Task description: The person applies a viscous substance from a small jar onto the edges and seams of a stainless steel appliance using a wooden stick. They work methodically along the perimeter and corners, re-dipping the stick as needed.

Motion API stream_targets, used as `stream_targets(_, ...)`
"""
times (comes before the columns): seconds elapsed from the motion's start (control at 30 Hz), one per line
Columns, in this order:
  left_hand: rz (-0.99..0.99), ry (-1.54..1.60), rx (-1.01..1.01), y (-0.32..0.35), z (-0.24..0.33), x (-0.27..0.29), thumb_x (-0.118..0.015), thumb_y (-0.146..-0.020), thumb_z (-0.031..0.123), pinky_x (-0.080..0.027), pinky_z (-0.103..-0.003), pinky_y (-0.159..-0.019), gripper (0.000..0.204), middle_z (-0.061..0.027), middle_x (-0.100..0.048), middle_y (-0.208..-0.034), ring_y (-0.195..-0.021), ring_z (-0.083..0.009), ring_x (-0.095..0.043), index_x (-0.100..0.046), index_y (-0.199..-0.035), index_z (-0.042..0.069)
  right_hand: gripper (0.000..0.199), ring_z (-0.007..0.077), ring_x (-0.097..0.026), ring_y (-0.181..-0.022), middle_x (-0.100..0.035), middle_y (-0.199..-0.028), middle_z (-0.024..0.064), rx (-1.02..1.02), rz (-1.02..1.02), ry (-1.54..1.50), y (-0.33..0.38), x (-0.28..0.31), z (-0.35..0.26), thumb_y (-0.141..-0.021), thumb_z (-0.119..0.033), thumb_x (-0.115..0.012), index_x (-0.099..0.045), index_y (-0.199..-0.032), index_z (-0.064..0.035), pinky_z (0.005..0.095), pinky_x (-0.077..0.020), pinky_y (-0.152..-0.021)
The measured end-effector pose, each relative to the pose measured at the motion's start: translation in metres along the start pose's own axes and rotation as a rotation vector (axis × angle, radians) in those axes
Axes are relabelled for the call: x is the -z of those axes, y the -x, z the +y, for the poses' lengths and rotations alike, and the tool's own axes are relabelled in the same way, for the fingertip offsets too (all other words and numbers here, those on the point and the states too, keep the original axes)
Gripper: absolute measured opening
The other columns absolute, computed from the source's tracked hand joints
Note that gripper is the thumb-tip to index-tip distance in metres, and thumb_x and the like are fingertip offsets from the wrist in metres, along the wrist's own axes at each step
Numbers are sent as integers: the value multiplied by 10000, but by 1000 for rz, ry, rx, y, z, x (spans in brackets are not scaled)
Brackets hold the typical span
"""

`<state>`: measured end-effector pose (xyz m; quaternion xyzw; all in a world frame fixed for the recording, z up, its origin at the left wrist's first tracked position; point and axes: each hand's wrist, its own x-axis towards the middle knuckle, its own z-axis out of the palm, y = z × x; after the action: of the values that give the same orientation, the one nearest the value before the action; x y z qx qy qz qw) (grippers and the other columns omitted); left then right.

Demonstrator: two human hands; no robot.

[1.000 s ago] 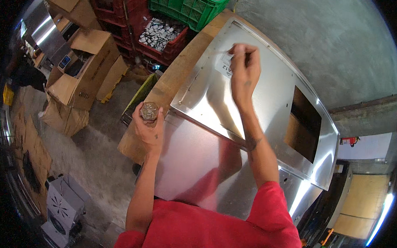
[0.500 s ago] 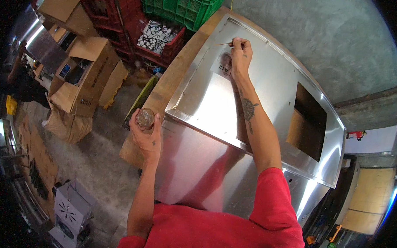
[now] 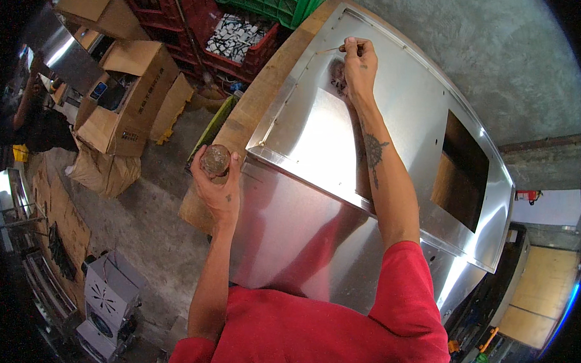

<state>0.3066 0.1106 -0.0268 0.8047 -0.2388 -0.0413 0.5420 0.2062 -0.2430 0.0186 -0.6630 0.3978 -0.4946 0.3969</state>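
1. One thin stick [image 3: 330, 51] in the right hand [image 3: 360, 67]: fingertips together, pinched on it. Hand is over the panel [image 3: 401, 121], near its far left corner. Can't tell if stick tip touches metal.
2. Left hand [image 3: 217, 195]: fingers wrapped round a brownish round container [image 3: 215, 159], top facing up. Held just off the panel's near left corner.
3. Vs 1.0 s ago: right hand was blurred, a bit further from the panel's far edge; now sharp. Right forearm [image 3: 384, 165] has rolled, tattoo now plain. Left hand about the same spot relative to panel.
4. Printed mark [image 3: 338, 86] on panel, just below right hand: was on a pale patch, now under a dark reflection. Whole panel sits slightly higher and further right in view.
5. Panel detail: rectangular cutout [image 3: 457, 181] toward its right end. Wooden board [image 3: 241, 119] sticks out past its left edge.
6. Left of panel: red crate [image 3: 260, 51] with small black-and-white pieces, green crate beside it; open cardboard box [image 3: 139, 106] further out, then a second person [image 3: 46, 129] in dark clothes. Grey unit [image 3: 111, 290] on the floor, nearer the wearer.
7. Beyond panel: grey wall [image 3: 461, 53].
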Motion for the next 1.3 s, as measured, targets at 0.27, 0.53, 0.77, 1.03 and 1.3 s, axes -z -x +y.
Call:
stream_targets(0.27, -10, 2, 15, -1, 2, 1, -824, -982, 308, -578, -441, -1028, 693, -214, -573, -1396, -1270, -324, -630, -471, -1498, 8, 306, 104, -532, -762, -687, -942, 56, -10, -7, 32, -2, -1, 2, -1101, -300, -645, -669, -1069, 3, 284, -454, -666)
stream_targets(0.53, 2, -5, 37, -1, 4, 1, -824, -983, 308, -583, -442, -1017, 695, -216, -580, -1395, -1268, -326, -639, -470, -1500, 8, 325, 125, -546, -729, -703, -933, 84, 23, 5, 45, -2, -3, 2, -1102, -312, -639, -662, -1071, 11, 308, -461, -649)
stream_targets(0.77, 10, 3, -6, -1, 0, 0, -832, -976, 306, -575, -447, -1029, 685, -213, -586, -1384, -1252, -332, -648, -483, -1485, 10, 324, 189, -595, -792, -697, -893, 117, -29, -1, 41, 1, 0, -5, -1097, -296, -628, -661, -1039, 21, 368, -499, -745)
stream_targets(1.03, 10, 12, -14, -1, -2, -1, -824, -981, 281, -570, -455, -1035, 666, -212, -582, -1386, -1270, -336, -635, -482, -1484, 10, 327, 193, -602, -790, -699, -887, 131, 4, -5, 52, 0, -1, -3, -1096, -293, -627, -661, -1041, 28, 372, -500, -735)
stream_targets(1.3, -2, 24, 16, -1, -2, -1, -824, -980, 280, -574, -452, -1035, 680, -211, -578, -1392, -1275, -335, -632, -472, -1493, 5, 337, 223, -642, -824, -721, -918, 158, 12, 2, 79, -1, -1, -1, -1094, -300, -631, -661, -1050, 33, 390, -524, -767)
